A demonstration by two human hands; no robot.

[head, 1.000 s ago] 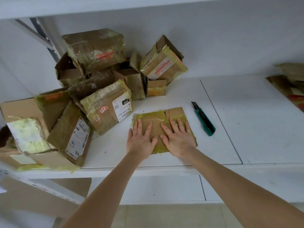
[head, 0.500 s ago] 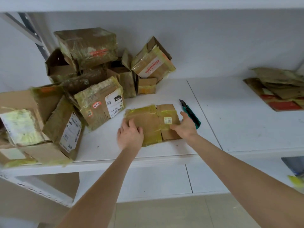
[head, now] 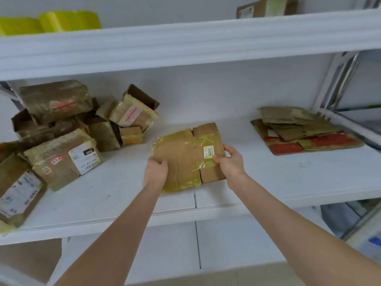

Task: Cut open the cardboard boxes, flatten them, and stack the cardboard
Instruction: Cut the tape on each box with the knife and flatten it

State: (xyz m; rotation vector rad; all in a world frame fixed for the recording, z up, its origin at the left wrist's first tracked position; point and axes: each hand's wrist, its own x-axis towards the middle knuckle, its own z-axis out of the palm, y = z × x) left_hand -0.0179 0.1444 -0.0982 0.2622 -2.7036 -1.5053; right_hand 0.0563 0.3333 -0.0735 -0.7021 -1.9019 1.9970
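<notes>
Stacking is, by my judgement, the step in hand. 1 flattened cardboard piece (head: pixel 185 157), brown with yellowish tape over its left part and a small label (head: pixel 208 152) reading 06013, is held by 2 hands above the middle of the white shelf (head: pixel 288 182). It looks lifted and tilted, with the far edge higher. Whether its near edge touches the shelf I cannot tell.

The left hand (head: pixel 155 173) grips the lower left edge, its fingers (head: pixel 162 162) curled round it. The right hand (head: pixel 232 163) pinches the right edge, with the thumb on top just beside the label. Both hands are closed on this same piece and neither is free.

On the right of the shelf, well apart from the held piece, lies the stack of flat cardboard (head: pixel 305 133), some sheets with red print. On the left stands a pile of boxes (head: pixel 61 141) not yet flattened, some with open flaps.

The next move, as I judge it, calls for carrying the piece to the right and laying it flat on top of the stack, edges roughly matched so that the stack does not slide. The piece has a slit between its 2 right flaps, so they may fold. A grip on both sides should keep it flat. No knife shows in this view.
</notes>
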